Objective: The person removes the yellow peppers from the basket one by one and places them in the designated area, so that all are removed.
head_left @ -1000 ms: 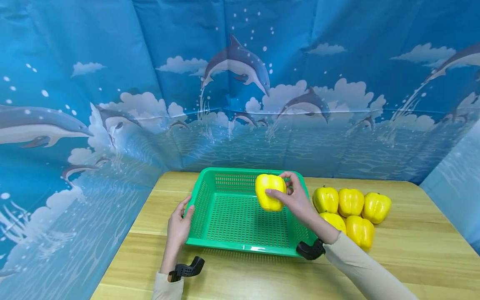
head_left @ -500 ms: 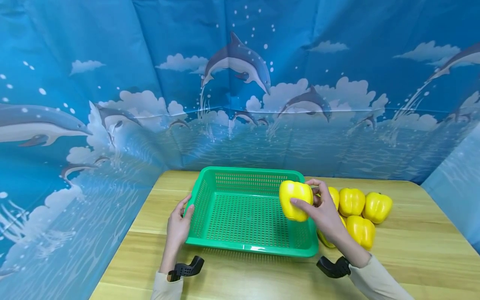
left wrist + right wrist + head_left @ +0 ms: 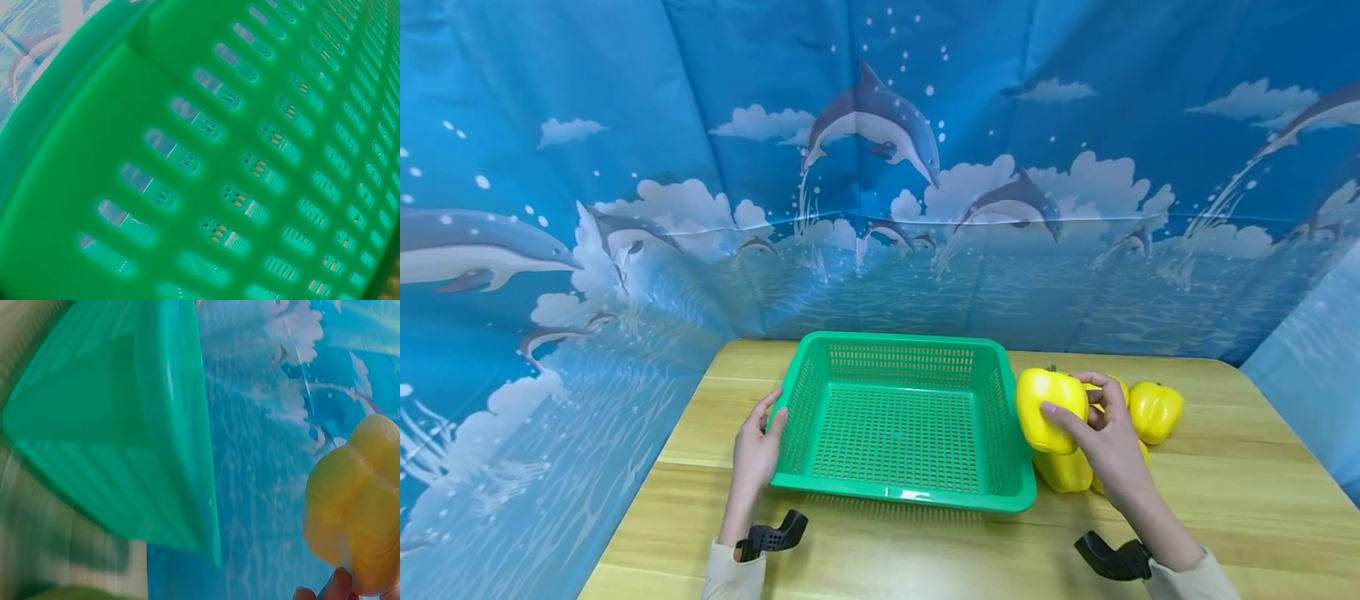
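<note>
A yellow bell pepper (image 3: 1047,412) is pinched between the thumb and fingers of my right hand (image 3: 1114,442), just right of the green basket (image 3: 902,495). In the right wrist view the lobed pepper (image 3: 359,506) is at the right edge, with fingertips (image 3: 337,584) under it. My left hand (image 3: 756,450) holds the basket's left rim, thumb against the edge. Only the slotted basket wall (image 3: 75,156) fills the left wrist view; no fingers show there. Inside the basket I see just its slotted floor.
Several more yellow peppers lie right of the basket: one in front (image 3: 1066,472), one at the far right (image 3: 1155,412), others partly behind my right hand. Everything stands on a wooden table (image 3: 1232,500), with a blue dolphin-printed curtain (image 3: 880,275) behind it.
My right hand has carried the pepper rightward, from above the basket to outside its right rim, over the other peppers. My left hand has stayed at the left rim.
</note>
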`<state>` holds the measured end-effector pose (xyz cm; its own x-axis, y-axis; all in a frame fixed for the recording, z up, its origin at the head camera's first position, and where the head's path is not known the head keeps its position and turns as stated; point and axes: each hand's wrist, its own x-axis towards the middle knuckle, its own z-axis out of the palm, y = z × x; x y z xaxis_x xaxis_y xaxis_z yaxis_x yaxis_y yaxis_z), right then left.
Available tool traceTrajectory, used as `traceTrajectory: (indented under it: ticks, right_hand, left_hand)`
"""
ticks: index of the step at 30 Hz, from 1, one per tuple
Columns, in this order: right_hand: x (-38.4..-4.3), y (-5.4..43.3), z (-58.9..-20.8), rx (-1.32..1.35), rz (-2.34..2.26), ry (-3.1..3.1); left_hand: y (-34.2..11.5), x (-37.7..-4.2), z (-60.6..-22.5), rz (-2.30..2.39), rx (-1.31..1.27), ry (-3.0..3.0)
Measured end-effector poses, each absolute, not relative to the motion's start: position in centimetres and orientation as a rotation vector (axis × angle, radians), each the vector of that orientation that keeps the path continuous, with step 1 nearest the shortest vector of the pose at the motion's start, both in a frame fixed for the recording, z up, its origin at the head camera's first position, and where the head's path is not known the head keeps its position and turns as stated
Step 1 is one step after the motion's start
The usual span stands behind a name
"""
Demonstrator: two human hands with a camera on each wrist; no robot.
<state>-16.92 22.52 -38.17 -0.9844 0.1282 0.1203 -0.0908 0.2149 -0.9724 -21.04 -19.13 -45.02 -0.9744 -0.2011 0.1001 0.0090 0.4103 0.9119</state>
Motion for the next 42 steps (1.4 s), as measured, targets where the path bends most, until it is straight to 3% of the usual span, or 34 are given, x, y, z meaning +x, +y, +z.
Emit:
traceTrajectory:
  ticks: [42]
  right_hand:
    - [-13.0,33.4,-42.6,-0.838,1.836,-1.819]
  left_hand:
    - [-19.2,-21.1,-45.1,-1.592,0.176,-2.481]
